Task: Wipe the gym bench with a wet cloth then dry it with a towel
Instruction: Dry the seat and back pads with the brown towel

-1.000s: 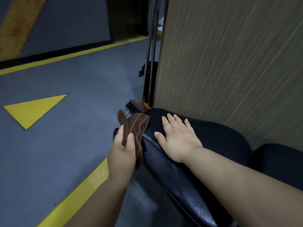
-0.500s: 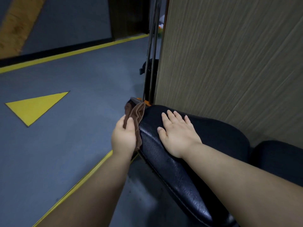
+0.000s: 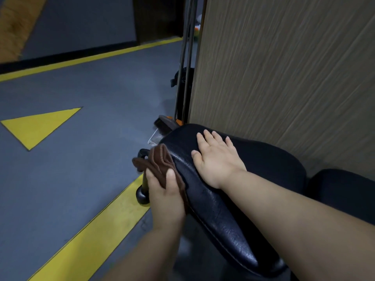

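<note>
bench [image 3: 213,209] cut off right, cloth [image 3: 160,164] edge blurred

There were two hands, left hand [image 3: 164,197] and right hand [image 3: 217,161], one brown cloth [image 3: 160,162], one black gym bench [image 3: 219,218], one yellow triangle [image 3: 38,126].

No words, numbers or brand marks can be read anywhere. The only signs are painted on the grey floor [image 3: 91,94]: a solid yellow triangle [image 3: 37,126] with a thin dark outline, its sharpest tip pointing right; a broad yellow stripe [image 3: 101,232] running diagonally at the near left; and a narrower yellow line [image 3: 81,61] along the far edge, just beside a black band
</note>
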The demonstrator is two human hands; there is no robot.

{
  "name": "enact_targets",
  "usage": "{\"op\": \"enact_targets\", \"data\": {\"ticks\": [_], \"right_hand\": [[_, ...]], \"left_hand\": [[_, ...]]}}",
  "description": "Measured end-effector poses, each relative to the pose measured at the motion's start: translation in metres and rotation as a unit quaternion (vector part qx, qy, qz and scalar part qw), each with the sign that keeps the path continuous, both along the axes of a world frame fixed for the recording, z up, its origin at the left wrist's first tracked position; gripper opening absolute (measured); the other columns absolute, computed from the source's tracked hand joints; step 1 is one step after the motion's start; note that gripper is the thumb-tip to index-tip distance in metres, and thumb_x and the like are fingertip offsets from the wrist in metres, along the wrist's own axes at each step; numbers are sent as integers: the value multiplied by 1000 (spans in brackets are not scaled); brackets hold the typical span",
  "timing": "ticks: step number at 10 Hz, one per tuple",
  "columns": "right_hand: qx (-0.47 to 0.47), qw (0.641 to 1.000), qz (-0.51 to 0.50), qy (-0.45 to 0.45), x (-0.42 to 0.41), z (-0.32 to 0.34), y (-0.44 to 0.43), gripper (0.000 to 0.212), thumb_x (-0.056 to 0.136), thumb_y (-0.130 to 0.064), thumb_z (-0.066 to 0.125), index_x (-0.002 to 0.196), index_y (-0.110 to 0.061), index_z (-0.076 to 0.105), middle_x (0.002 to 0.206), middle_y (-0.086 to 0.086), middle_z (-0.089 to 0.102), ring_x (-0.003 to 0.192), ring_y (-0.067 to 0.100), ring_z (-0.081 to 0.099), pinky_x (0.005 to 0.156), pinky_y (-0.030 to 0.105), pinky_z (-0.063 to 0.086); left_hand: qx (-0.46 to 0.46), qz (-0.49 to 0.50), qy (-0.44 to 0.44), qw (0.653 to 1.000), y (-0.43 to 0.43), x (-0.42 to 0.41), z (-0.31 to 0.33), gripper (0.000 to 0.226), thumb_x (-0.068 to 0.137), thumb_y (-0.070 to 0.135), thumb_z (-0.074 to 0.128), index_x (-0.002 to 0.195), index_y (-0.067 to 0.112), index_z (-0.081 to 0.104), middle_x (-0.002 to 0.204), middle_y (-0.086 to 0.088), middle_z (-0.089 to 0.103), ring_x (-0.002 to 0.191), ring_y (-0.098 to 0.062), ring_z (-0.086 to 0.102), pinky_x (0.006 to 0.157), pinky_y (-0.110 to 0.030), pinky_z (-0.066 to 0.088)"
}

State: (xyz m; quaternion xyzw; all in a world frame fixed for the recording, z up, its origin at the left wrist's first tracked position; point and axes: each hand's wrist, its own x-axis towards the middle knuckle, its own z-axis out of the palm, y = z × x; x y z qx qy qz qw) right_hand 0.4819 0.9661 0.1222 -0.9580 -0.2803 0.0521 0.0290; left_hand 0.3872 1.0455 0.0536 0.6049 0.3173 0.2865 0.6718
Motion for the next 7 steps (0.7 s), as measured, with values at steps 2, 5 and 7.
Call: {"op": "enact_targets", "data": {"ticks": [2, 5, 7], "right_hand": [[-2, 1000, 0, -2, 1, -2, -2, 60, 101, -44, 16, 154, -17, 6, 162, 3, 0, 148, 20, -5, 120, 44, -2], [-1, 1000, -2, -3, 0, -2, -1, 60, 101, -43, 17, 154, -17, 6, 162, 4, 0, 148, 21, -5, 120, 45, -2], [-1, 1000, 0, -2, 0, -1, -2, 60, 101, -43, 16, 154, -18, 5, 162, 3, 0, 148, 21, -5, 120, 45, -2]], "left_hand": [[5, 8, 49, 999, 54, 43, -1, 51, 94, 47, 44, 141, 26, 48, 136, 8, 55, 126, -15, 50, 112, -37, 35], [-17, -11, 30, 999, -26, -27, 0, 53, 103, 28, 37, 154, 24, 21, 146, 11, 35, 132, -1, 32, 99, -14, 24], [-36, -11, 17, 999, -34, -27, -10, 59, 103, 28, 39, 156, 25, 13, 146, 15, 28, 138, -3, 25, 111, -21, 21]]}}
